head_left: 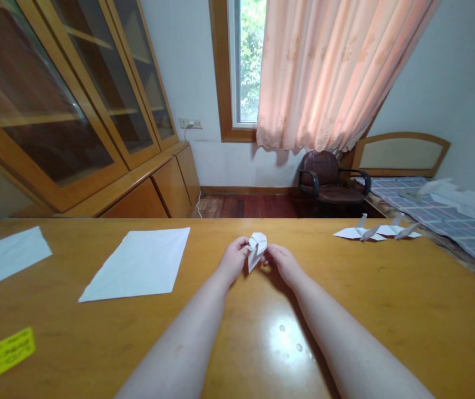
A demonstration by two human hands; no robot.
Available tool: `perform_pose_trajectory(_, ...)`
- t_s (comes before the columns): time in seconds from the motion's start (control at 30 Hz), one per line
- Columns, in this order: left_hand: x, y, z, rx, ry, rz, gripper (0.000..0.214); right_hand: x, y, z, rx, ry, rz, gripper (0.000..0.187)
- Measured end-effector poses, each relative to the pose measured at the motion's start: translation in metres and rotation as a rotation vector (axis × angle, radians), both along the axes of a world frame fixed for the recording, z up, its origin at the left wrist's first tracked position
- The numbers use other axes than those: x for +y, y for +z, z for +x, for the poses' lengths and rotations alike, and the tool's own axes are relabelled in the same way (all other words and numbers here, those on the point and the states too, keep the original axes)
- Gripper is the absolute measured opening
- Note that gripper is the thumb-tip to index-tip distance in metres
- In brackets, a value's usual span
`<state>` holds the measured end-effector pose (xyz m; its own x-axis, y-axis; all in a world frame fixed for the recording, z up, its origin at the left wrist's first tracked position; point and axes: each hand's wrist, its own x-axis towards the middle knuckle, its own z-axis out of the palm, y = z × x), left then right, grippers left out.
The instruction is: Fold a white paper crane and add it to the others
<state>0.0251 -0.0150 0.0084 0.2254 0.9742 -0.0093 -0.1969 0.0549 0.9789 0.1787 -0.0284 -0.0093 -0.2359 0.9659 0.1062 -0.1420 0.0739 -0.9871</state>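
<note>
A small piece of folded white paper (pixel 256 247) is held up just above the wooden table, between my two hands. My left hand (pixel 234 259) pinches its left edge with thumb and fingers. On the other side my right hand (pixel 282 262) has its fingers closed at the paper's right edge, some of them tucked behind it. The paper has several creased layers and narrows to a point at the bottom. Two folded paper birds (pixel 368 230) stand at the far right of the table, wings spread and close together.
A flat white sheet (pixel 141 266) lies left of my hands, with another sheet (pixel 8 257) farther left. A yellow label (pixel 2 357) is at the table's near left. Beyond the table (pixel 420 310) are a cabinet (pixel 137 194), an office chair (pixel 324 174) and a bed (pixel 437 205).
</note>
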Motion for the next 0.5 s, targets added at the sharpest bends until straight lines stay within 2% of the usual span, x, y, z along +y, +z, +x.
perform_pose_trajectory(0.1, -0.002, 0.002, 0.002, -0.006, -0.038, -0.062, 0.020, 0.004, -0.007, -0.002, 0.117, 0.000, -0.041, 0.050)
perform_pose_trajectory(0.23, -0.004, 0.003, 0.003, -0.001, -0.071, -0.080, 0.018, 0.007, -0.010, -0.003, 0.216, -0.089, -0.117, 0.037)
perform_pose_trajectory(0.33, -0.004, 0.003, 0.003, 0.002, -0.084, -0.091, 0.018, 0.005, -0.005, -0.003, 0.148, -0.104, -0.097, 0.029)
perform_pose_trajectory(0.5, -0.003, 0.002, 0.002, 0.095, -0.081, -0.023, 0.019, 0.000, 0.010, -0.002, -0.042, -0.186, -0.045, 0.027)
